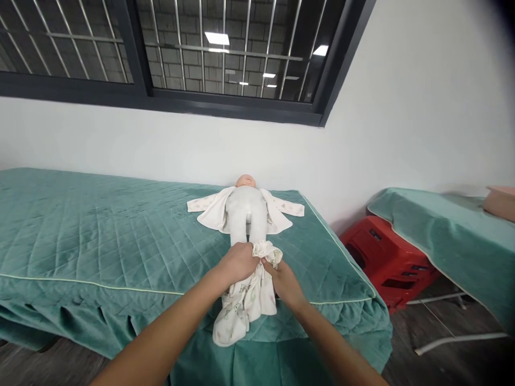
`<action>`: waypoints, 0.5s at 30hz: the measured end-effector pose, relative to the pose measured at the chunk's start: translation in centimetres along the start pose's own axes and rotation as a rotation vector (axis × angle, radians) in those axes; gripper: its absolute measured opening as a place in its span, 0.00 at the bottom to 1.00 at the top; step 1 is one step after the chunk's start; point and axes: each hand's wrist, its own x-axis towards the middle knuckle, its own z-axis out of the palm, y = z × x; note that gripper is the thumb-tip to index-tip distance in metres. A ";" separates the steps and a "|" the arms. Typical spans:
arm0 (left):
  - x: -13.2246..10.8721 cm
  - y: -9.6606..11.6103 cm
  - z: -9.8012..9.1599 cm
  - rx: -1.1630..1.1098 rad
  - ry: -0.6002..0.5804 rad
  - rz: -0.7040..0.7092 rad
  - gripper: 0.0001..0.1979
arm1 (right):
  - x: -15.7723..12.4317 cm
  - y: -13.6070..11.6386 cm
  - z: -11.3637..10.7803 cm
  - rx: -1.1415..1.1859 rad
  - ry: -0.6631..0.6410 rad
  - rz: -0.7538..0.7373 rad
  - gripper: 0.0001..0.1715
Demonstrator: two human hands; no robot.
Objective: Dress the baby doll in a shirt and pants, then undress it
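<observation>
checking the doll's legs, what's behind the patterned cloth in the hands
The doll's pale legs run down to the left hand and patterned cloth; the green bedcover shows around them. Their lower ends, and whatever lies behind the cloth, are covered.

Room, exact kind unclear: barred window at 12 o'clock, quilt at 8, draped table at 3.
</observation>
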 end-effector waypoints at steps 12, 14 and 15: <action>-0.2 0.7 -1.9 -0.124 -0.050 -0.031 0.11 | -0.9 -0.2 -0.4 0.191 0.040 0.111 0.32; -0.3 0.8 -2.3 -0.154 -0.069 -0.048 0.12 | -1.1 -0.3 -0.5 0.239 0.053 0.116 0.33; -0.3 0.9 -2.4 -0.162 -0.076 -0.056 0.12 | -1.2 -0.3 -0.5 0.255 0.050 0.115 0.34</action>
